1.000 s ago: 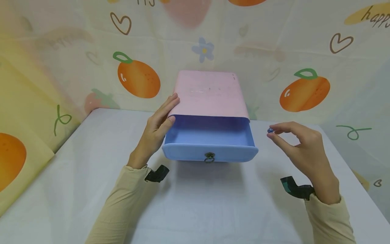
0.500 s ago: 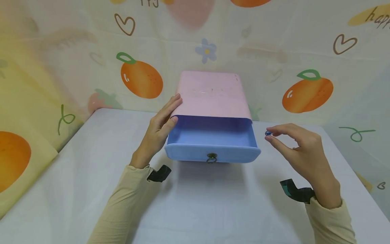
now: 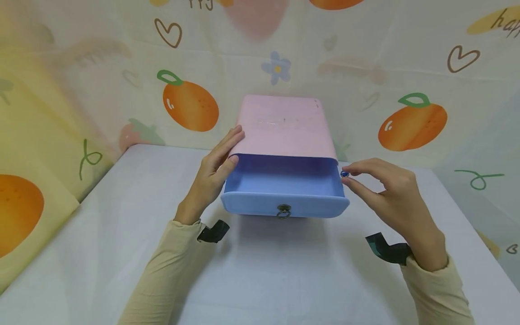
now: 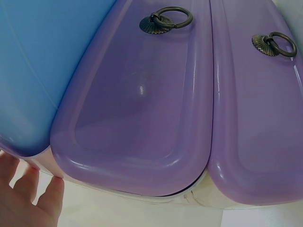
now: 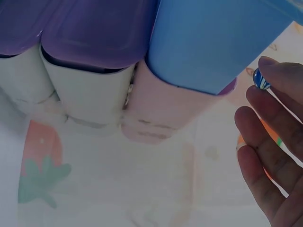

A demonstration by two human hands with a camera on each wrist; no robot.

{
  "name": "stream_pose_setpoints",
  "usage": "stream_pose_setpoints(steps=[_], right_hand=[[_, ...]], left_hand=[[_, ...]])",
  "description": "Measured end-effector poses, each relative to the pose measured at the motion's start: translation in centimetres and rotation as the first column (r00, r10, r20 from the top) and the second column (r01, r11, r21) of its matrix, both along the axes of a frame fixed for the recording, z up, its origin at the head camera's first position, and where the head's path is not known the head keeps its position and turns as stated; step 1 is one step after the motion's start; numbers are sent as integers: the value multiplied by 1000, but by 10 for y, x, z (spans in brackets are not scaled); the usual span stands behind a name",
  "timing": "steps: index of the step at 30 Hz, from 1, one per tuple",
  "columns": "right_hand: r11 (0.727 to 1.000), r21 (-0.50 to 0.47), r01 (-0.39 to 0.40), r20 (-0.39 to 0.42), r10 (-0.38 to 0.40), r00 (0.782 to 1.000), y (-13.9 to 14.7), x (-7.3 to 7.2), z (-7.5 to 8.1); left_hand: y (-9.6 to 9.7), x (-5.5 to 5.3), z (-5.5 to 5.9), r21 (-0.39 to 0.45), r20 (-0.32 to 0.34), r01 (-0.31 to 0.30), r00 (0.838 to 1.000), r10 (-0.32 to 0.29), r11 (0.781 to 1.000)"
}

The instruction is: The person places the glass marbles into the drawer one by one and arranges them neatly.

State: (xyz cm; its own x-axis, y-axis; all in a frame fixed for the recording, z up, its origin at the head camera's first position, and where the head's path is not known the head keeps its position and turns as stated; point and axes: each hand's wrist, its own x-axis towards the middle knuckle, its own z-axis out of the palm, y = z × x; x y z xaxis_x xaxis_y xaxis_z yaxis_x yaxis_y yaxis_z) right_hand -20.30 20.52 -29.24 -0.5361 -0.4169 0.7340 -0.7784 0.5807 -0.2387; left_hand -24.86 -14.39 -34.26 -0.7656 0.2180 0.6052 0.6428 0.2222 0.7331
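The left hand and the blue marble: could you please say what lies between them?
The head view shows the open blue drawer lying between the left hand and the blue marble.

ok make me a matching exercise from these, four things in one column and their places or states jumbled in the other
Things:
1. blue drawer
2. small blue ball
3. left hand
4. purple drawer fronts

Places or states:
A. beneath the blue drawer
B. pinched by the right hand
C. pulled open
D. against the pink casing's left side

Pairs: 1-C, 2-B, 3-D, 4-A
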Motion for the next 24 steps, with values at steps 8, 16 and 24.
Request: stream_pose_setpoints(steps=[8, 16, 24], right_hand=[[999, 28, -44, 14, 43, 999, -9, -4, 4], [993, 67, -101, 16, 100, 995, -17, -9, 7], [983, 116, -139, 16, 138, 990, -25, -14, 10]], left_hand=[[0, 0, 0, 0, -2, -1, 1000, 1, 1000], [1, -1, 0, 20, -21, 13, 1000, -13, 1000], [0, 0, 0, 24, -18, 13, 1000, -12, 1000]])
